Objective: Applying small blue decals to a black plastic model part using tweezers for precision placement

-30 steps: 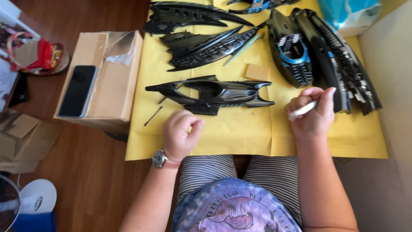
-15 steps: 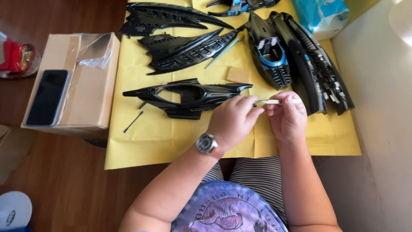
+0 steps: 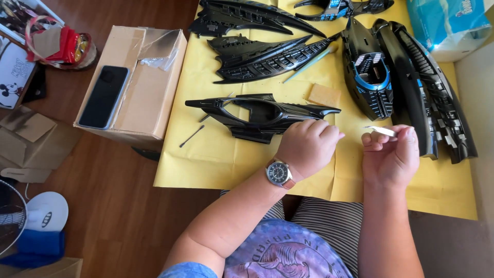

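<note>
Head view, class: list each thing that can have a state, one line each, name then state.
Left hand: closed in a loose fist, beside the black shell.
Right hand: pinching a small white strip.
Black shell: lying flat on the yellow sheet.
Box: flap open.
Phone: screen dark, on the box.
Watch: on left wrist.

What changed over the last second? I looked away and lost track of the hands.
The left hand rose from the paper's near edge to the right hand, then drew back to the black shell part. The right hand kept the small white piece. The parts on the yellow paper stayed put.
</note>
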